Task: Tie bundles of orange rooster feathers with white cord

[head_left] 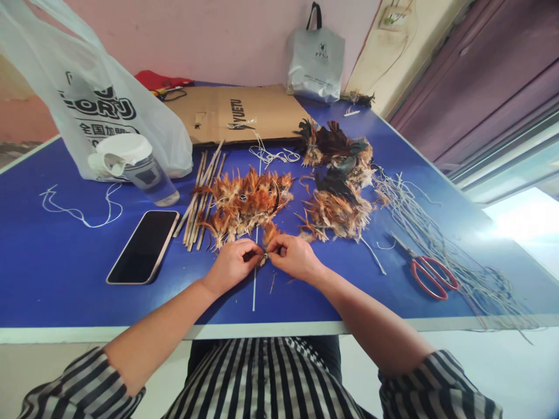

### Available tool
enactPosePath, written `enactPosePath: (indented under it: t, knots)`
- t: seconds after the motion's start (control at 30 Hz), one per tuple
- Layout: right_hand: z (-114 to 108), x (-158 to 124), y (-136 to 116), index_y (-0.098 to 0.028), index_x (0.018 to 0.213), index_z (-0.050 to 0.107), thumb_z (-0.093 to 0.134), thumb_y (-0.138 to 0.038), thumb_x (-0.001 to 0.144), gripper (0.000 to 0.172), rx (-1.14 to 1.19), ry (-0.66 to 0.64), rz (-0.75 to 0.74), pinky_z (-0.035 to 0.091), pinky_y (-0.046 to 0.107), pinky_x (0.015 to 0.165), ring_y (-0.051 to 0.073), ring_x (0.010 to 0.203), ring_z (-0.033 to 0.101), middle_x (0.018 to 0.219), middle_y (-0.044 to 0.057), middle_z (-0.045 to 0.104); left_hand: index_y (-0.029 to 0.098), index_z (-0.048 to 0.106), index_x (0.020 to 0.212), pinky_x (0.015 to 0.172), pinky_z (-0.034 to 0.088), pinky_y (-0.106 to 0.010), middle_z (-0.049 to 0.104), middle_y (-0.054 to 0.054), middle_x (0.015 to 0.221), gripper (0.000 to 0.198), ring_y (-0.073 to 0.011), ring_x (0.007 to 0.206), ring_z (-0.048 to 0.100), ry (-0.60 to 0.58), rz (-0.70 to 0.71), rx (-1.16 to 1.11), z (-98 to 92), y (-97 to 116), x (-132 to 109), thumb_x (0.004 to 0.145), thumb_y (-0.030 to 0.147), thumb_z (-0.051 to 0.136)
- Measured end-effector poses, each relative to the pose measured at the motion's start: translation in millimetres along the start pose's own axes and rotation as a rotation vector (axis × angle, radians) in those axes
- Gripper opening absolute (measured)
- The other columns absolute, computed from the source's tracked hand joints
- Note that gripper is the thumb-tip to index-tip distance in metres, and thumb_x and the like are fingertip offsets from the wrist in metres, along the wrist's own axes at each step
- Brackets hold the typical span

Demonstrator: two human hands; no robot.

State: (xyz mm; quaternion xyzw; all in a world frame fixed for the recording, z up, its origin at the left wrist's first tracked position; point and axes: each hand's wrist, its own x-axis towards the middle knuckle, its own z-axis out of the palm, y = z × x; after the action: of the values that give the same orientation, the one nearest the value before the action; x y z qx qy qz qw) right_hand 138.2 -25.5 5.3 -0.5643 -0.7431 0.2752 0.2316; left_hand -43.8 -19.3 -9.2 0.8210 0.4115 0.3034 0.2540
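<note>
My left hand (233, 263) and my right hand (297, 256) meet low over the blue table, fingertips pinched together. Between them is a small bundle of orange-brown feathers (271, 231), its tips pointing away from me and its quill ends at my fingers. Whether a thin string also runs between the fingertips is too small to tell. Just beyond lies a pile of similar orange feather bundles (247, 201). To the right is a second pile of tan feathers (338, 212), with a darker, black-and-brown feather pile (336, 145) behind it.
Thin sticks (203, 201), a phone (143, 247) and a water bottle (144, 169) lie or stand left, by a white plastic bag (157, 125). Right are red-handled scissors (434, 276) and loose strings (441, 233). Behind are flattened cardboard (271, 107) and a silver bag (315, 64).
</note>
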Motion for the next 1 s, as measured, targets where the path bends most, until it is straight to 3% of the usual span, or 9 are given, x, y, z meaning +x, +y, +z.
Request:
enactPosePath:
  t: [0.4, 0.67, 1.0]
  knots:
    - [0.6, 1.1, 3.1, -0.022, 0.075, 0.068, 0.058, -0.021, 0.071, 0.011, -0.019, -0.039, -0.056, 0.038, 0.020, 0.062, 0.010, 0.066, 0.056, 0.075, -0.002, 0.066, 0.017, 0.065, 0.070, 0.064, 0.045, -0.023, 0.066, -0.002, 0.072, 0.012, -0.0124, 0.067, 0.059, 0.012, 0.006, -0.009, 0.0, 1.0, 0.2, 0.078, 0.019, 0.056]
    - [-0.1, -0.1, 0.5, -0.020, 0.072, 0.064, 0.056, -0.021, 0.068, 0.009, -0.015, -0.001, 0.007, 0.034, 0.019, 0.055, 0.008, 0.054, 0.049, 0.061, -0.004, 0.060, 0.016, 0.066, 0.084, 0.057, 0.046, -0.021, 0.068, -0.002, 0.070, 0.012, -0.0111, 0.059, 0.060, 0.002, -0.171, -0.158, 2.4, 1.4, 0.1, 0.076, 0.022, 0.059]
    - [1.1, -3.3, -1.3, -0.019, 0.072, 0.060, 0.054, -0.023, 0.068, 0.008, -0.016, 0.019, 0.042, 0.032, 0.019, 0.051, 0.008, 0.052, 0.047, 0.059, -0.003, 0.058, 0.016, 0.065, 0.071, 0.061, 0.045, -0.023, 0.063, -0.003, 0.069, 0.010, -0.0124, 0.064, 0.057, 0.015, -0.065, -0.084, 0.5, 7.5, 0.9, 0.077, 0.019, 0.057]
